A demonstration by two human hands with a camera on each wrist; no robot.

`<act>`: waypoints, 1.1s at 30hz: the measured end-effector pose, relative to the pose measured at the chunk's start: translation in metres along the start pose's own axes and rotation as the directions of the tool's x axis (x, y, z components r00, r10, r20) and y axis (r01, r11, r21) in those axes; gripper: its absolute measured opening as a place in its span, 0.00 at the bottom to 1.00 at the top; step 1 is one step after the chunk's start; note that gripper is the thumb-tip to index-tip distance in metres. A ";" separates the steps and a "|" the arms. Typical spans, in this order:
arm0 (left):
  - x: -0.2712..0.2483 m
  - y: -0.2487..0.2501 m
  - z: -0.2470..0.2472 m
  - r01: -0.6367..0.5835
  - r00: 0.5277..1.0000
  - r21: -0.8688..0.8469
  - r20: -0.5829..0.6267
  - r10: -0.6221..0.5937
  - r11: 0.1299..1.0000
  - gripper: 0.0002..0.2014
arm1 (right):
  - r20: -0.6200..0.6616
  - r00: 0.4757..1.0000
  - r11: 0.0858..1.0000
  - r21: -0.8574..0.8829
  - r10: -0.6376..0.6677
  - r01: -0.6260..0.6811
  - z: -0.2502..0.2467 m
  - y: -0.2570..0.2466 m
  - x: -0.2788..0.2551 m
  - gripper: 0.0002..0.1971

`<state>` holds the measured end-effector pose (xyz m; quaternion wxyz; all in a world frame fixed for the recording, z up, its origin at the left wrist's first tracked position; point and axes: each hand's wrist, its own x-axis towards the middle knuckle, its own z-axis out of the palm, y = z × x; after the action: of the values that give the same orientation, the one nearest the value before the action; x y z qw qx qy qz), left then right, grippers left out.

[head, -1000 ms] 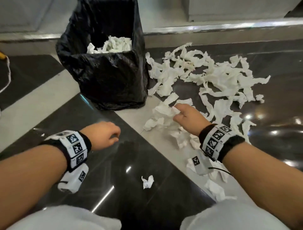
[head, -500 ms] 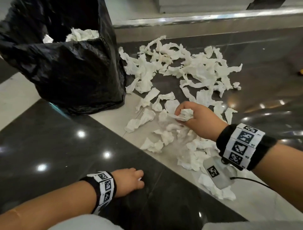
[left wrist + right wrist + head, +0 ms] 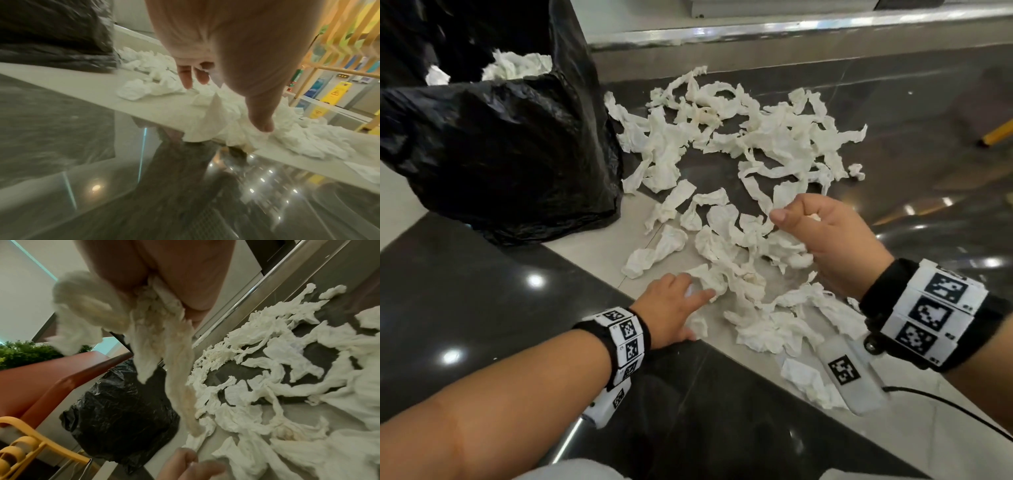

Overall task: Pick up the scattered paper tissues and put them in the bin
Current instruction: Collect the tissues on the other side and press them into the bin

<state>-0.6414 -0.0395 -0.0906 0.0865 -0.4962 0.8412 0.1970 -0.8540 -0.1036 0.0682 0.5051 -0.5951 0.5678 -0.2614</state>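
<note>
White crumpled paper tissues (image 3: 739, 137) lie scattered over the floor right of the bin (image 3: 493, 147), which has a black liner and holds some tissues (image 3: 517, 65). My right hand (image 3: 801, 222) hovers above the pile and grips a bunch of tissues (image 3: 156, 331) that dangles from the fist. My left hand (image 3: 698, 298) is low over the near edge of the pile, fingers straight, touching a tissue (image 3: 712, 281) on the pale floor strip. In the left wrist view the thumb (image 3: 261, 123) presses on a tissue (image 3: 205, 128). The bin (image 3: 119, 410) stands left of the heap.
A metal ledge (image 3: 756, 31) runs along the back behind the pile. A yellow object (image 3: 996, 133) lies at the far right. Yellow floor signs (image 3: 337, 92) stand further off. An orange planter (image 3: 51, 373) is behind the bin. A cable (image 3: 945, 407) trails from my right wrist.
My left hand has moved from the dark tile to the pile's near edge and spread its fingers on a tissue. My right hand has risen with tissues in its grip.
</note>
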 end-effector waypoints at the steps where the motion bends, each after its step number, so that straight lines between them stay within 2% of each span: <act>1: 0.012 0.004 0.002 -0.009 1.000 0.064 0.011 0.008 0.998 0.44 | -0.008 1.000 1.000 -0.028 -0.007 0.007 -0.005 0.003 -0.002 0.13; 3: 0.032 0.008 0.007 -0.012 0.998 0.161 0.060 0.003 0.987 0.50 | -0.004 1.000 0.994 -0.109 -0.019 0.018 -0.015 0.008 -0.009 0.06; 4: 0.040 0.009 0.009 -0.005 0.994 0.178 0.105 -0.014 0.984 0.48 | -0.015 1.000 0.989 -0.146 -0.019 0.016 -0.020 0.010 -0.013 0.04; 6: 0.045 0.011 0.014 0.009 0.987 0.155 0.159 -0.034 0.988 0.36 | -0.025 1.000 0.981 -0.192 0.005 -0.009 -0.027 0.017 -0.018 0.05; 8: 0.043 0.013 0.018 -0.046 0.988 0.102 0.154 0.029 0.994 0.19 | -0.035 0.999 0.969 -0.244 0.032 -0.039 -0.033 0.029 -0.023 0.07; 9: 0.041 0.013 0.020 -0.069 0.983 0.078 0.174 0.054 0.995 0.15 | -0.038 0.998 0.959 -0.278 0.048 -0.057 -0.034 0.036 -0.024 0.07; 11: 0.034 0.010 0.020 -0.069 0.966 0.025 0.251 0.061 0.997 0.12 | 0.010 0.997 0.921 -0.383 0.075 -0.065 -0.032 0.055 -0.024 0.11; 13: 0.025 0.006 0.013 -0.033 0.955 -0.015 0.295 0.036 0.999 0.13 | 0.166 0.983 0.807 -0.589 0.080 0.034 -0.023 0.078 -0.022 0.18; 16: 0.003 -0.002 0.001 0.027 0.970 -0.133 0.245 0.006 0.991 0.12 | 0.402 0.883 0.525 -0.819 0.242 0.230 -0.001 0.121 -0.021 0.32; 18: -0.015 -0.010 -0.005 0.098 0.987 -0.253 0.151 -0.061 0.963 0.14 | 0.454 0.817 0.375 -0.870 0.355 0.320 0.015 0.147 -0.024 0.37; 20: -0.033 -0.019 -0.009 0.180 0.984 -0.367 0.085 -0.160 0.913 0.18 | 0.424 0.803 0.330 -0.895 0.418 0.301 0.028 0.159 -0.025 0.35; 23: -0.054 -0.033 -0.012 0.249 0.968 -0.347 0.063 -0.243 0.904 0.12 | 0.403 0.841 0.309 -0.903 0.361 0.300 0.046 0.154 -0.012 0.22; 24: -0.060 -0.038 -0.013 0.268 0.963 -0.340 0.060 -0.264 0.902 0.12 | 0.407 0.847 0.329 -0.896 0.342 0.298 0.053 0.147 -0.005 0.18; 26: -0.069 -0.045 -0.012 0.302 0.952 -0.336 0.059 -0.300 0.892 0.17 | 0.403 0.872 0.421 -0.867 0.280 0.266 0.062 0.129 0.008 0.12; 29: -0.064 -0.050 -0.013 0.350 0.936 -0.231 0.067 -0.345 0.908 0.21 | 0.339 0.923 0.518 -0.831 0.180 0.204 0.061 0.103 0.018 0.11; 31: -0.053 -0.050 -0.016 0.373 0.928 -0.152 0.075 -0.366 0.915 0.20 | 0.251 0.953 0.609 -0.787 0.173 0.097 0.054 0.089 0.017 0.09; 33: -0.038 -0.050 -0.022 0.349 0.937 -0.113 0.051 -0.345 0.930 0.13 | 0.190 0.965 0.708 -0.706 0.181 0.006 0.044 0.081 0.013 0.06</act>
<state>-0.5786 -0.0397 -0.0704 0.1028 -0.6380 0.7256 0.2365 -0.8454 -0.0900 -0.0232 0.3195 -0.7415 0.5854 0.0735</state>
